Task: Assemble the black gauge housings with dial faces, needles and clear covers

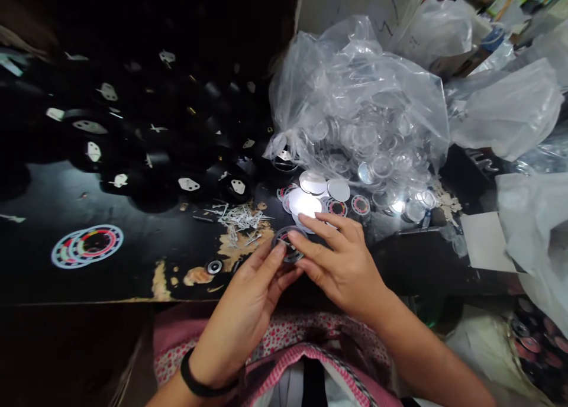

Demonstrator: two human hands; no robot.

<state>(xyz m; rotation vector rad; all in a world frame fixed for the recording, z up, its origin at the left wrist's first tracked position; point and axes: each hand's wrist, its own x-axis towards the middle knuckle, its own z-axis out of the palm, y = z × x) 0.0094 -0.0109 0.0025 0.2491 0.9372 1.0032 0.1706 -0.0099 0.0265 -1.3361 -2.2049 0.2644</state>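
Between both hands, near the table's front edge, is a small round dial gauge (290, 244) with a clear rim and a dark face. My left hand (260, 283) is closed around its left side, the thumb on top. My right hand (344, 265) grips the right side, with its index finger over the face and the other fingers stretched forward. Just beyond lie shiny round discs (306, 203) and printed dial faces (360, 204). A heap of small white pointers (244, 217) lies to the left of the gauge.
Several black round housings (189, 185) with white plates crowd the back left. Two overlapping printed dials (109, 242) lie at the left. A large clear bag (355, 81) spills clear round covers (384, 164) at the back right. A white card (486, 241) lies beside it.
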